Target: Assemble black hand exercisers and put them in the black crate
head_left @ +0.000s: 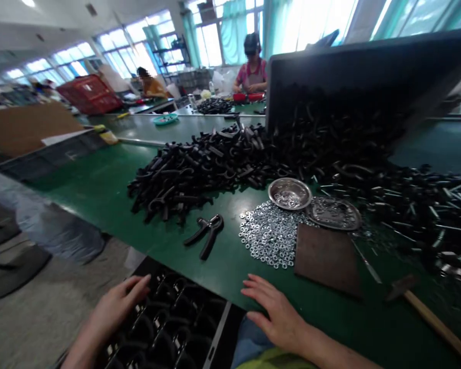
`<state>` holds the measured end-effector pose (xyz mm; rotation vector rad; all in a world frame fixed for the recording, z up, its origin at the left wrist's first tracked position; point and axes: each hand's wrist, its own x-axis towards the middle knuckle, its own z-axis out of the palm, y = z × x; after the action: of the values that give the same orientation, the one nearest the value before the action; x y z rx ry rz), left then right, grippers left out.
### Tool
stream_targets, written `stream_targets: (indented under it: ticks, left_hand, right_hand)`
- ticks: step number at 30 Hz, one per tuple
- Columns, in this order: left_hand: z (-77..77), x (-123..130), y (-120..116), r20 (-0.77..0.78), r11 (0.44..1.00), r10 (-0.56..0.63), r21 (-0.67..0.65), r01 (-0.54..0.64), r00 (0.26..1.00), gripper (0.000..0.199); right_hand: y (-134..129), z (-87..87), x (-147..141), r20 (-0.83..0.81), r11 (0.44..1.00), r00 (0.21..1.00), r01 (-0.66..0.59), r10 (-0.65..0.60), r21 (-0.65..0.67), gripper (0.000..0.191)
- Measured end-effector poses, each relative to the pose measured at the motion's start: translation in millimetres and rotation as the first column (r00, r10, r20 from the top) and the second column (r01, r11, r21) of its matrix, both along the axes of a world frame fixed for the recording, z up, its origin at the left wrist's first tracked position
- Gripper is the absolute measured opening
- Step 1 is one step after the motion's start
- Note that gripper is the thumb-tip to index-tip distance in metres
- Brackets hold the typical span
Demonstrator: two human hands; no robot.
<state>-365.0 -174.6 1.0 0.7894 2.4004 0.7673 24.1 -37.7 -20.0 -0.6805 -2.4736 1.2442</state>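
My left hand hangs at the upper left corner of a black crate, fingers stretched out with nothing in them. Rows of dark curved pieces with shiny metal bits fill the crate. My right hand is over the table's front edge, its fingers apart and holding nothing. On the green table in front of both hands lies a black two-handled hand grip, its legs spread. To its right are a spread of small metal nuts and a brown square plate.
Behind lies a heap of black handles, beside a large tipped dark bin. A metal bowl and an oval metal dish stand near the nuts. At right are a screwdriver and a hammer. Two people work farther back.
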Motion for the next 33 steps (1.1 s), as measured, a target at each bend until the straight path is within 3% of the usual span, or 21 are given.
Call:
stream_targets:
  ticks: [2, 3, 6, 9, 10, 12, 14, 19, 22, 24, 29, 33]
  left_hand:
    - [36.7, 46.8, 99.4, 0.022, 0.965, -0.250, 0.094, 0.247, 0.968, 0.038]
    - [49.7, 76.6, 145.6, 0.005, 0.916, -0.380, 0.142, 0.375, 0.925, 0.038]
    - [67.7, 173.2, 266.9, -0.137, 0.661, -0.703, 0.236, 0.713, 0.698, 0.033]
    - [63.9, 261.0, 367.8, -0.367, 0.387, -0.840, 0.113, 0.915, 0.400, 0.029]
    - [60.0, 286.6, 397.4, -0.432, 0.332, -0.844, 0.047, 0.942, 0.319, 0.028]
    - [50.0, 331.9, 449.2, -0.465, 0.296, -0.843, 0.021, 0.955, 0.271, 0.026]
    - [39.1, 369.3, 489.8, -0.487, 0.295, -0.833, 0.012, 0.955, 0.263, 0.030]
    - [21.5, 426.9, 552.1, -0.586, 0.376, -0.739, 0.050, 0.925, 0.332, 0.057]
    - [20.5, 439.4, 580.4, -0.670, 0.474, -0.614, 0.111, 0.874, 0.418, 0.070]
    - [20.2, 441.1, 598.3, -0.624, 0.524, -0.633, 0.091, 0.847, 0.459, 0.075]
    - [9.7, 436.0, 620.0, -0.463, 0.505, -0.761, 0.018, 0.863, 0.455, 0.076]
    - [-0.5, 429.5, 607.8, -0.457, 0.445, -0.798, -0.006, 0.896, 0.393, 0.060]
  right_hand:
    - [4.2, 7.7, 17.4, -0.017, 0.998, 0.999, 0.032, -0.034, -0.058, 0.039]
    - [7.3, 11.2, 27.3, -0.023, 0.995, 0.998, 0.062, -0.064, -0.076, 0.037]
    - [19.7, 20.4, 58.7, -0.013, 0.978, 0.982, 0.184, -0.186, -0.100, 0.033]
    - [34.6, 27.4, 88.5, 0.009, 0.950, 0.956, 0.293, -0.294, -0.106, 0.030]
    - [39.5, 28.9, 97.6, 0.015, 0.943, 0.949, 0.316, -0.316, -0.107, 0.030]
    - [48.5, 30.1, 114.4, 0.022, 0.930, 0.936, 0.351, -0.351, -0.105, 0.029]
    - [57.1, 29.6, 130.4, 0.024, 0.919, 0.923, 0.384, -0.383, -0.092, 0.029]
    - [87.3, 34.9, 170.6, -0.027, 0.882, 0.881, 0.472, -0.472, -0.001, 0.026]
    - [117.7, 47.1, 193.6, -0.027, 0.813, 0.814, 0.580, -0.580, 0.042, 0.026]
    - [142.2, 54.7, 206.1, -0.036, 0.783, 0.786, 0.618, -0.617, 0.065, 0.026]
    - [220.0, 63.7, 225.0, -0.029, 0.711, 0.732, 0.671, -0.681, 0.211, 0.026]
    - [304.5, 66.8, 231.5, 0.040, 0.569, 0.643, 0.646, -0.765, 0.509, 0.028]
